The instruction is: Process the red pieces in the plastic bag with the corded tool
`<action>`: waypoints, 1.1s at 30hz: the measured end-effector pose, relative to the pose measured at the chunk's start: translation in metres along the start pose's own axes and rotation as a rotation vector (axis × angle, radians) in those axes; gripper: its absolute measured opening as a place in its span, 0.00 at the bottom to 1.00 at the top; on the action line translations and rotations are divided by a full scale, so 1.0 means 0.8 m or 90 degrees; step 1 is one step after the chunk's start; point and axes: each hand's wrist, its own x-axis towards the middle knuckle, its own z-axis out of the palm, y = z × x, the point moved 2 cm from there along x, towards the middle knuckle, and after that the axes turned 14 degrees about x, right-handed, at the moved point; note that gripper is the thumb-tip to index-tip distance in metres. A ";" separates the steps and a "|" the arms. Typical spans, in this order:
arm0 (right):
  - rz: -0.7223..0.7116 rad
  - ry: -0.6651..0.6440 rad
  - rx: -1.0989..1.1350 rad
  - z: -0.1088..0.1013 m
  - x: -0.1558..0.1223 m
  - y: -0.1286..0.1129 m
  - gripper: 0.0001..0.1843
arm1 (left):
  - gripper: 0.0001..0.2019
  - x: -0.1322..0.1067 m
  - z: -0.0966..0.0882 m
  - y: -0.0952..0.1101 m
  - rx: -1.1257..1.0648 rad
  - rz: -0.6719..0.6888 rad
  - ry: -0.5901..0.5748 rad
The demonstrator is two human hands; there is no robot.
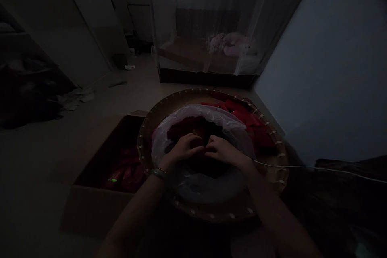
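Note:
A pale plastic bag (199, 191), its mouth spread wide, sits in a round woven bamboo tray (279, 177). Dark red pieces (186, 125) show inside the bag. Over its opening, my left hand (187, 147) and my right hand (225, 151) face each other, fingertips almost meeting. The fingers of both are bent and pinched together. Whatever lies between them is too dark to name; something dark red is just there. A bracelet (159, 172) circles my left wrist. Red packets or folded pieces (250, 123) lie in the tray at the far right.
An open cardboard box (99, 205) holding shiny red things (128, 173) stands left of the tray. A whitish cord (317, 166) runs off right from near my right wrist. Farther back is a bed under a net (205, 64); a pale wall (326, 76) rises on the right.

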 end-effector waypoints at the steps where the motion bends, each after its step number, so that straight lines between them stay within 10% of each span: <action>1: -0.002 -0.002 -0.007 0.000 -0.001 0.000 0.05 | 0.11 0.000 0.002 -0.001 0.007 0.007 -0.019; 20: 0.034 0.031 0.241 -0.028 -0.014 0.003 0.14 | 0.13 0.002 0.006 -0.009 -0.188 -0.136 -0.002; 33: -0.050 0.194 0.093 -0.017 -0.004 -0.015 0.05 | 0.12 0.001 0.011 -0.012 -0.167 -0.117 0.050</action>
